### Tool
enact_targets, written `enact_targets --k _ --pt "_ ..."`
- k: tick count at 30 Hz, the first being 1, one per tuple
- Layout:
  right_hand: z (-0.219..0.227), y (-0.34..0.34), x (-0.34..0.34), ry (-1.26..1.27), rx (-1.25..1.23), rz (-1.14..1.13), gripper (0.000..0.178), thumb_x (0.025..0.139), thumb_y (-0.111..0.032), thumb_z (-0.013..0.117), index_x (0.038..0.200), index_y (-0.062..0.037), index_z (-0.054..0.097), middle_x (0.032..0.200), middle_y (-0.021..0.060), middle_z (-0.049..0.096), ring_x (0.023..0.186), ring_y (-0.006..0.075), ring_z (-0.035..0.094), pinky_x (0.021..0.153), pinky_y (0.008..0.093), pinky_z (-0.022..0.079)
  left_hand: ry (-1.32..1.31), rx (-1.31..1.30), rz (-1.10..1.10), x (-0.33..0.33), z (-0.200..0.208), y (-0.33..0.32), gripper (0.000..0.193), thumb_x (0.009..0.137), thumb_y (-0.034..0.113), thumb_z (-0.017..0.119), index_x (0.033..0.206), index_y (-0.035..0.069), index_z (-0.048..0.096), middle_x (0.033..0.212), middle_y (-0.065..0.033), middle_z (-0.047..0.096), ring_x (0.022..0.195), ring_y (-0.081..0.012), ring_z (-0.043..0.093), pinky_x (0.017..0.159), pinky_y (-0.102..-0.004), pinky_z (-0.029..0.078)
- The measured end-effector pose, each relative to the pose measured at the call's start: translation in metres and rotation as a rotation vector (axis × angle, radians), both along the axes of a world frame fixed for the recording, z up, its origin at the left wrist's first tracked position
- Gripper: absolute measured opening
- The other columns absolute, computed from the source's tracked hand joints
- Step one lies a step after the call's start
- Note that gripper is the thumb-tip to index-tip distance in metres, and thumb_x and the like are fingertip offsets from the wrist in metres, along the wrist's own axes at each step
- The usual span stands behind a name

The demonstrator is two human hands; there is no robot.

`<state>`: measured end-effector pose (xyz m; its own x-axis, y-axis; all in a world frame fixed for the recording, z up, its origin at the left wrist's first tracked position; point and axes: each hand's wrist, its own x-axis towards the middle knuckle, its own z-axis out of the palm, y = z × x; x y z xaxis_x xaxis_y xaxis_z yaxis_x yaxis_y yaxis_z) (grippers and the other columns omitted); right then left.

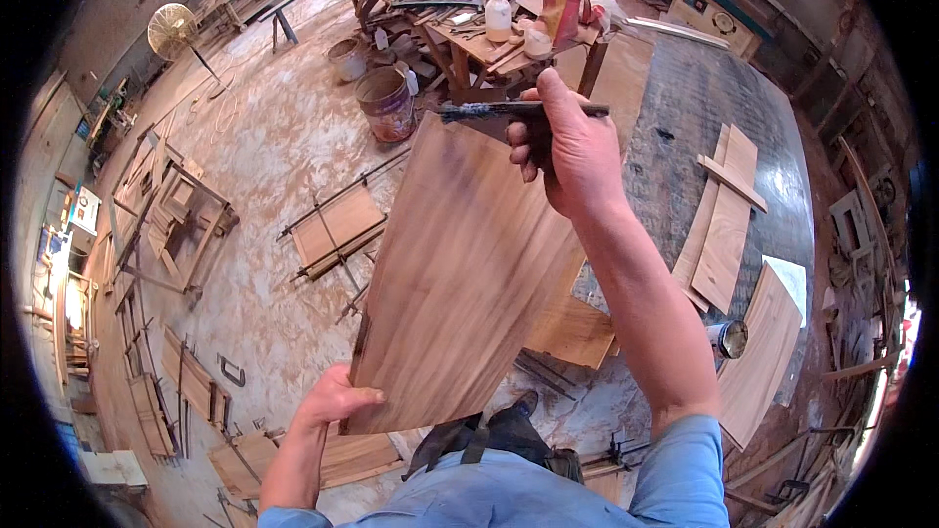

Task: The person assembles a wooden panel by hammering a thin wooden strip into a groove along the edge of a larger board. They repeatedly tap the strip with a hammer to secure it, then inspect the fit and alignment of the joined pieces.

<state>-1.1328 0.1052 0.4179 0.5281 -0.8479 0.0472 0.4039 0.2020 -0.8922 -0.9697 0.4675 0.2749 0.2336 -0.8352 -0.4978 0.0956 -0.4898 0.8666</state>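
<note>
left hand [337, 398] pinches the board [460, 274] at its near left corner, thumb on the upper face, fingers hidden beneath. the board lies centrally, running from that corner to the far side. right hand [579, 147] is closed around the brush [514, 110] at the board's far end; whether brush and board touch cannot be confirmed. to the right, a can [729, 339] sits beside a plank [766, 357]. a bucket [385, 106] stands beyond the board.
</note>
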Motion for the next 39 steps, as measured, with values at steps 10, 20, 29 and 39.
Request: enact_targets --k 10,20,29,39 --pt "-0.016 0.001 0.012 0.128 -0.042 -0.026 0.035 0.094 -0.039 0.065 0.097 -0.0046 0.061 0.067 0.0087 0.065 0.049 0.0156 0.061 0.037 0.0268 0.042 -0.008 0.008 -0.039 -0.003 0.003 0.006 0.034 0.077 0.009 0.076 0.109 0.000 0.069 0.096 -0.0010 0.068 0.084 -0.0110 0.059 0.075 -0.0299 0.049" --pt "-0.025 0.011 0.003 0.123 -0.344 -0.061 0.026 0.093 -0.024 0.067 0.102 0.0003 0.066 0.075 0.0052 0.067 0.061 0.0101 0.063 0.047 0.0226 0.047 -0.146 0.155 -0.067 -0.003 0.009 -0.002 0.036 0.077 0.007 0.071 0.112 -0.001 0.068 0.094 -0.0047 0.071 0.084 -0.0122 0.062 0.077 -0.0307 0.051" --pt "-0.050 0.024 0.010 0.269 -0.828 -0.210 0.022 0.084 -0.016 0.075 0.096 0.0009 0.068 0.084 0.0141 0.069 0.072 0.0205 0.065 0.066 0.0307 0.052 -0.221 0.184 -0.071 -0.003 0.001 -0.003 0.037 0.077 0.011 0.070 0.113 0.002 0.068 0.092 -0.0062 0.071 0.084 -0.0135 0.063 0.077 -0.0315 0.051" --pt "-0.066 0.049 0.002 0.257 -1.089 -0.236 0.023 0.082 -0.008 0.076 0.101 0.0012 0.067 0.084 0.0108 0.068 0.070 0.0181 0.064 0.061 0.0284 0.051 -0.226 0.183 -0.074 -0.002 -0.017 0.002 0.032 0.078 0.011 0.070 0.108 0.000 0.067 0.087 -0.0065 0.070 0.079 -0.0120 0.062 0.073 -0.0311 0.051"
